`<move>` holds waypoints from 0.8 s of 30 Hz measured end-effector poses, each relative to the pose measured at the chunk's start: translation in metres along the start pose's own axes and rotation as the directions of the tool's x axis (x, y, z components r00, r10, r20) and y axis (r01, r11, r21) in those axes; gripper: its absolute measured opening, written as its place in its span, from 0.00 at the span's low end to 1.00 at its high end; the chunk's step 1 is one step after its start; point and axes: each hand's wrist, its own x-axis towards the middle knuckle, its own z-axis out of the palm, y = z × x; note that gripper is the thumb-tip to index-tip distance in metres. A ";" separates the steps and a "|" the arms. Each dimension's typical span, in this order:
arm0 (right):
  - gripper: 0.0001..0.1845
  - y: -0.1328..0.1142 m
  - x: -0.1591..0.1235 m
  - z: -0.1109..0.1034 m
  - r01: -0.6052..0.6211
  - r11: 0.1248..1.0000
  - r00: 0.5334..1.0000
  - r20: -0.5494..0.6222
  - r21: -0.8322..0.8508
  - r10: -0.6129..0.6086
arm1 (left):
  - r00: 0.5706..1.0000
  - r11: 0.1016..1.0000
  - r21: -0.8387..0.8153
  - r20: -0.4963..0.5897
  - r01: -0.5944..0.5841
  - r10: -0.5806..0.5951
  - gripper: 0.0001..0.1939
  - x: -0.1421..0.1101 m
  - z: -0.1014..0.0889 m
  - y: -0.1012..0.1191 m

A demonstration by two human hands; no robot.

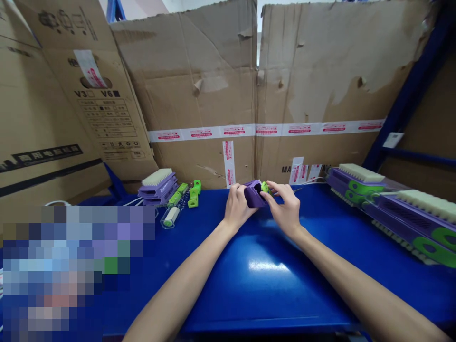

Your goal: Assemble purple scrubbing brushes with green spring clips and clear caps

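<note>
Over the blue table, my left hand [235,205] is closed around a purple plastic housing [253,197], whose open, dark end faces right. A small bright green plastic piece [264,186] sits at that end, pinched between the thumb and fingers of my right hand [288,208]. The green piece touches the housing's opening; how deep it reaches inside is hidden by the fingers. Left of my hands lie bright green plastic pieces with holes [193,197], dark coiled springs [184,198] and green-and-cream parts [178,194].
Stacked purple housings with a cream bristle pad [158,183] stand at the back left, near a clear case [171,216]. Purple-and-green bristled brushes [409,213] line the right side. Cardboard [199,95] walls the back of the blue table [228,304]. The lower left is pixelated.
</note>
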 end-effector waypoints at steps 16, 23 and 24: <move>0.12 -0.004 -0.002 -0.006 0.383 0.923 0.896 0.232 0.031 -0.379 | 0.995 0.999 -0.010 0.088 -0.052 0.053 0.40 -0.002 -0.023 -0.007; 0.10 0.000 -0.004 -0.006 0.492 0.867 0.821 0.374 -0.081 -0.431 | 0.936 1.000 0.011 0.353 -0.004 0.000 0.25 0.000 -0.031 -0.012; 0.10 0.000 -0.004 -0.006 0.496 0.863 0.816 0.389 -0.091 -0.428 | 0.929 1.000 0.009 0.370 -0.008 0.004 0.25 0.000 -0.031 -0.011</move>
